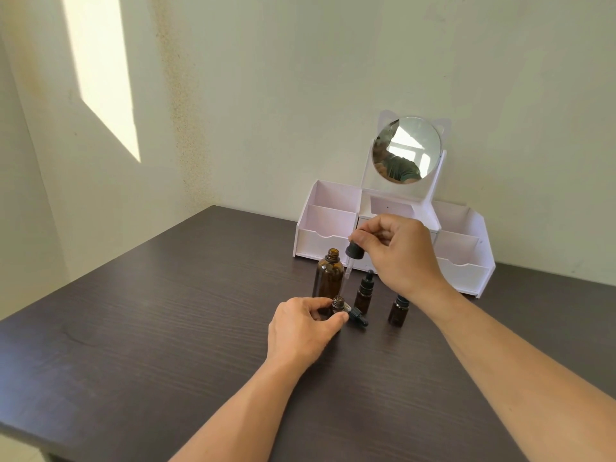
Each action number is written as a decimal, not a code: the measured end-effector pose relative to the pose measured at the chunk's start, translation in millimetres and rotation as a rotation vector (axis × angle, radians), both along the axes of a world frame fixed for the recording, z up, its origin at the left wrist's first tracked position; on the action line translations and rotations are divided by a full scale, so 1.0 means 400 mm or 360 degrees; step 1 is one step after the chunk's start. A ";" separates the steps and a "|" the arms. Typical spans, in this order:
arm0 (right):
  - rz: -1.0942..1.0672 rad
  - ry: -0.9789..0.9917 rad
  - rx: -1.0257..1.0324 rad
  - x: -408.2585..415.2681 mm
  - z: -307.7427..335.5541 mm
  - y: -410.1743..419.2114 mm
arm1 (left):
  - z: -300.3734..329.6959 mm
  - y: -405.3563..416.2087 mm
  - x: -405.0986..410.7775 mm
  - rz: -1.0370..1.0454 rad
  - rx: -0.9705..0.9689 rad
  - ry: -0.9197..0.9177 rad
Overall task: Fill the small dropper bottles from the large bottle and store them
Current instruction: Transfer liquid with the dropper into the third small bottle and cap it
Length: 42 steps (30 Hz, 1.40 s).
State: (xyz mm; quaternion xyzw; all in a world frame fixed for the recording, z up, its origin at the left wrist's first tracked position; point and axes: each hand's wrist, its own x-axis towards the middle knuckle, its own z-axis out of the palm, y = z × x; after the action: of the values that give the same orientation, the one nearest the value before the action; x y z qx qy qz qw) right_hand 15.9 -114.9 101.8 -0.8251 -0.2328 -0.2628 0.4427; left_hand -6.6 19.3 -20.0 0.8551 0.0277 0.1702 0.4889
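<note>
The large amber bottle (pixel 329 276) stands uncapped on the dark table. My right hand (pixel 396 253) pinches the large dropper (pixel 352 258) by its black bulb, holding it in the air just right of the bottle's neck, glass tube pointing down. My left hand (pixel 305 325) grips an open small amber bottle (pixel 337 305) in front of the large one. A small black dropper cap (pixel 356 316) lies on the table beside it. Two capped small bottles stand to the right, one (pixel 364 292) nearer the middle and another (pixel 398 311) partly behind my right wrist.
A white organizer (pixel 333 225) with open compartments, drawers and a round mirror (pixel 406 150) stands against the wall behind the bottles. The dark wooden table (pixel 150 328) ends close on the left and front.
</note>
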 end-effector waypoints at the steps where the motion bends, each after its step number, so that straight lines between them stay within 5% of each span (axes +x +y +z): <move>1: -0.0012 -0.0006 -0.0009 0.002 -0.002 -0.001 | 0.000 0.000 0.000 0.0001 -0.0003 0.0002; 42: 0.0011 -0.0155 0.0173 -0.005 0.084 -0.011 | 0.006 0.001 -0.007 -0.0008 -0.0004 0.0001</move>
State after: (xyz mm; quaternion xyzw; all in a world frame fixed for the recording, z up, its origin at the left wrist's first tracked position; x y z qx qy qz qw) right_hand 13.8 -119.4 135.4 -0.7852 -0.2424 -0.3133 0.4759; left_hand -9.2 19.9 -17.6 0.8547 0.0258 0.1686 0.4904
